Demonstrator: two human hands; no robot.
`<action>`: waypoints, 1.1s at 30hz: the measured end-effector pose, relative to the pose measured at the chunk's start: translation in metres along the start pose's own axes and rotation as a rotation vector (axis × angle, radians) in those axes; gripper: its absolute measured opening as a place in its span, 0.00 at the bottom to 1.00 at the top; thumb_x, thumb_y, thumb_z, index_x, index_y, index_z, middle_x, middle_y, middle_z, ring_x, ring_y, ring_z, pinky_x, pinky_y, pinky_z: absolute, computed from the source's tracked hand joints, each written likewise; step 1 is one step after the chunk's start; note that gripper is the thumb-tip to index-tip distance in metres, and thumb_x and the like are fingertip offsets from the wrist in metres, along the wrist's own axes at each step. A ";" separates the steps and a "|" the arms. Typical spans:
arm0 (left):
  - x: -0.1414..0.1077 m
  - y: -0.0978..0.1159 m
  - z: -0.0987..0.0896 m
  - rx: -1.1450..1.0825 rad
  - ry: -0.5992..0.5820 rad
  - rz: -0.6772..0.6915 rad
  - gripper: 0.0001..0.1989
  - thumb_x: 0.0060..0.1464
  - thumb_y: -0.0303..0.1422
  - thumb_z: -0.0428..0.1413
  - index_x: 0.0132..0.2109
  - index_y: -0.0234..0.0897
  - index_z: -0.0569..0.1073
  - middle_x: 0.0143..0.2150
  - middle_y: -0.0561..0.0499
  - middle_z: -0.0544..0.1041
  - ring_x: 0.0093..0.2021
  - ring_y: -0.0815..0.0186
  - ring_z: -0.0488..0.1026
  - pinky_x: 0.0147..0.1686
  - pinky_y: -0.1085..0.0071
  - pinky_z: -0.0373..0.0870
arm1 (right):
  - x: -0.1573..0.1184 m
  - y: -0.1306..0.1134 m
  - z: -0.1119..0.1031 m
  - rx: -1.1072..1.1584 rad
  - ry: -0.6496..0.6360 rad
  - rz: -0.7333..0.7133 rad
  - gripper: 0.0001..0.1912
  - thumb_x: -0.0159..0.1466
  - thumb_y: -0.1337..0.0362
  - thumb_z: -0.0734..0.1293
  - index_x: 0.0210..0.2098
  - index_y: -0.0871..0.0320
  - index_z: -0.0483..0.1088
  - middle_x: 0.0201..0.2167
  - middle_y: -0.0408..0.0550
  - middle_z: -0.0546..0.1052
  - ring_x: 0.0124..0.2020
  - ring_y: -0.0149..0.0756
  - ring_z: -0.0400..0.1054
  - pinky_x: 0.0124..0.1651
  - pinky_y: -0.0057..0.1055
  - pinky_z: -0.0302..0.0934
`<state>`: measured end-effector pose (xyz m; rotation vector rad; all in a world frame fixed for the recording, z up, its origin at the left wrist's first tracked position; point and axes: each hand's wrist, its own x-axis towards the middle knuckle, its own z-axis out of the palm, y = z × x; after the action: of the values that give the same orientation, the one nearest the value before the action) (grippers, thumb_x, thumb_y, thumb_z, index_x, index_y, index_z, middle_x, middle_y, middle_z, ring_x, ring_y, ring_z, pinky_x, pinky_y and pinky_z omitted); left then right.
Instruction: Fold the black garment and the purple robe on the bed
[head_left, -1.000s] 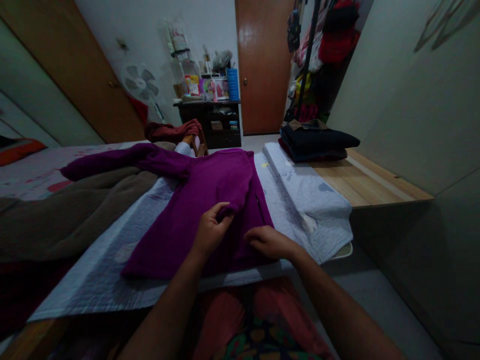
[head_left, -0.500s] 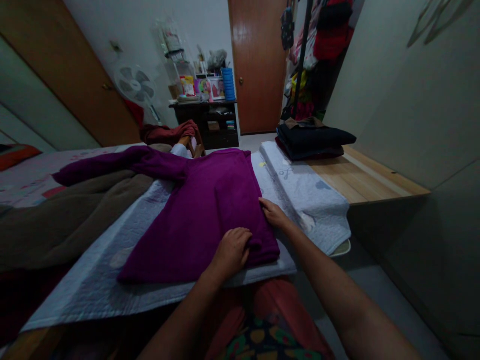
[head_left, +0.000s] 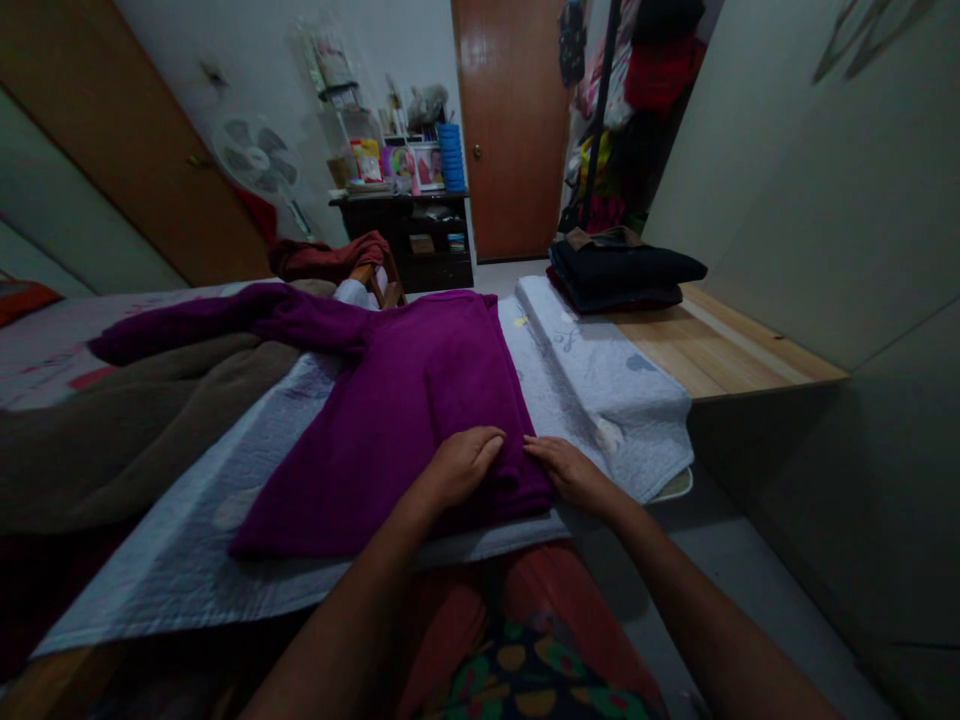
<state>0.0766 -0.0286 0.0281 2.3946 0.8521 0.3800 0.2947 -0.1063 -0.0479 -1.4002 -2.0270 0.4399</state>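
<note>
On the quilt [head_left: 592, 375], hands [head_left: 463, 468] [head_left: 576, 474] touch the purple top's [head_left: 375, 430] right side.

Left hand [head_left: 465, 465] down on purple top [head_left: 375, 430], right hand [head_left: 576, 474] at its right edge! Top lies across pale quilt [head_left: 180, 555], sleeve stretched left along brown cloth [head_left: 157, 430]. Dark folded clothes [head_left: 626, 270] piled back right, white fan [head_left: 259, 158] back left.

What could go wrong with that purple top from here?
The outstretched sleeve lies across the brown cloth, so pulling the purple top might drag that along. Its hem sits close to the edge of the pale quilted cloth and could slip over. With the left hand on the folded part and the right hand at its side, a tug might crease it.
</note>
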 end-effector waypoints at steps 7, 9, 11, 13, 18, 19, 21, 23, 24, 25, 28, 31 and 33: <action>0.036 -0.021 0.034 0.279 -0.126 0.035 0.24 0.61 0.36 0.48 0.64 0.43 0.62 0.70 0.50 0.55 0.70 0.56 0.47 0.65 0.50 0.48 | -0.024 -0.015 -0.010 0.010 -0.071 0.014 0.26 0.60 0.76 0.57 0.55 0.55 0.69 0.58 0.52 0.70 0.59 0.40 0.63 0.61 0.45 0.58; 0.034 -0.025 0.044 0.317 -0.132 0.024 0.25 0.61 0.38 0.47 0.65 0.44 0.59 0.70 0.50 0.54 0.70 0.56 0.47 0.65 0.48 0.47 | -0.029 -0.015 -0.014 0.054 -0.086 0.012 0.25 0.60 0.75 0.57 0.54 0.55 0.69 0.57 0.52 0.71 0.58 0.39 0.64 0.61 0.44 0.57; 0.032 -0.026 0.048 0.337 -0.103 0.029 0.25 0.62 0.38 0.47 0.65 0.45 0.59 0.71 0.50 0.53 0.70 0.56 0.47 0.65 0.49 0.46 | -0.033 -0.017 -0.017 0.099 -0.096 0.010 0.23 0.60 0.73 0.59 0.54 0.55 0.68 0.56 0.52 0.71 0.57 0.39 0.64 0.60 0.43 0.57; 0.029 -0.025 0.048 0.339 -0.083 0.040 0.25 0.62 0.37 0.48 0.65 0.45 0.61 0.70 0.51 0.54 0.69 0.56 0.48 0.65 0.49 0.47 | -0.033 -0.021 -0.018 0.114 -0.080 0.034 0.22 0.60 0.69 0.63 0.54 0.56 0.66 0.55 0.54 0.70 0.56 0.40 0.63 0.59 0.42 0.57; 0.019 -0.016 0.045 0.295 0.018 0.139 0.18 0.61 0.30 0.47 0.56 0.44 0.72 0.66 0.50 0.63 0.66 0.57 0.55 0.63 0.55 0.54 | -0.030 -0.031 -0.007 0.016 0.062 0.150 0.25 0.52 0.64 0.70 0.48 0.60 0.64 0.45 0.54 0.68 0.48 0.44 0.62 0.51 0.41 0.59; 0.017 -0.014 0.044 0.273 0.034 0.162 0.17 0.61 0.29 0.47 0.53 0.43 0.74 0.64 0.50 0.65 0.63 0.58 0.58 0.62 0.57 0.57 | -0.030 -0.031 -0.004 -0.008 0.082 0.160 0.22 0.51 0.64 0.70 0.45 0.60 0.64 0.43 0.53 0.68 0.45 0.43 0.61 0.49 0.40 0.59; 0.012 -0.012 0.043 0.223 0.047 0.188 0.16 0.61 0.29 0.47 0.50 0.42 0.75 0.60 0.49 0.69 0.58 0.60 0.64 0.59 0.60 0.61 | -0.029 -0.031 0.001 -0.036 0.104 0.164 0.16 0.52 0.65 0.67 0.40 0.58 0.63 0.38 0.49 0.68 0.41 0.41 0.61 0.46 0.37 0.58; 0.009 -0.011 0.042 0.180 0.037 0.194 0.14 0.60 0.30 0.49 0.49 0.42 0.76 0.58 0.49 0.70 0.55 0.61 0.67 0.58 0.61 0.62 | -0.029 -0.029 0.004 -0.041 0.111 0.164 0.11 0.52 0.67 0.65 0.36 0.57 0.63 0.34 0.47 0.67 0.38 0.39 0.60 0.43 0.35 0.56; 0.008 -0.010 0.042 0.166 0.025 0.193 0.13 0.60 0.31 0.50 0.48 0.42 0.76 0.57 0.49 0.71 0.55 0.61 0.67 0.58 0.60 0.61 | -0.029 -0.029 0.006 -0.040 0.112 0.165 0.10 0.52 0.67 0.64 0.35 0.57 0.62 0.34 0.46 0.67 0.37 0.39 0.60 0.43 0.35 0.55; 0.007 -0.009 0.041 0.160 0.014 0.186 0.13 0.59 0.32 0.51 0.48 0.42 0.76 0.57 0.49 0.71 0.55 0.61 0.67 0.58 0.60 0.61 | -0.029 -0.028 0.007 -0.038 0.111 0.169 0.10 0.52 0.68 0.63 0.35 0.57 0.62 0.33 0.46 0.67 0.37 0.39 0.59 0.42 0.35 0.55; 0.004 -0.004 0.040 0.181 -0.026 0.154 0.13 0.59 0.35 0.52 0.49 0.43 0.75 0.58 0.49 0.70 0.56 0.59 0.66 0.58 0.59 0.61 | -0.028 -0.028 0.010 -0.032 0.112 0.186 0.10 0.51 0.70 0.61 0.35 0.57 0.62 0.33 0.46 0.67 0.37 0.39 0.59 0.42 0.35 0.53; 0.000 0.002 0.040 0.228 -0.043 0.129 0.15 0.58 0.38 0.54 0.51 0.45 0.73 0.60 0.50 0.69 0.56 0.57 0.65 0.57 0.57 0.61 | -0.027 -0.030 0.013 -0.014 0.110 0.189 0.11 0.50 0.71 0.60 0.34 0.57 0.61 0.33 0.45 0.66 0.37 0.38 0.59 0.42 0.34 0.51; -0.003 0.005 0.041 0.251 -0.036 0.117 0.16 0.57 0.39 0.54 0.52 0.45 0.73 0.61 0.50 0.68 0.56 0.57 0.66 0.56 0.57 0.62 | -0.027 -0.031 0.014 -0.001 0.109 0.188 0.11 0.49 0.72 0.60 0.33 0.57 0.61 0.32 0.44 0.66 0.37 0.38 0.59 0.41 0.34 0.51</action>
<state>0.0947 -0.0506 -0.0017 2.6830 0.7859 0.2884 0.2695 -0.1422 -0.0485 -1.5879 -1.8168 0.4331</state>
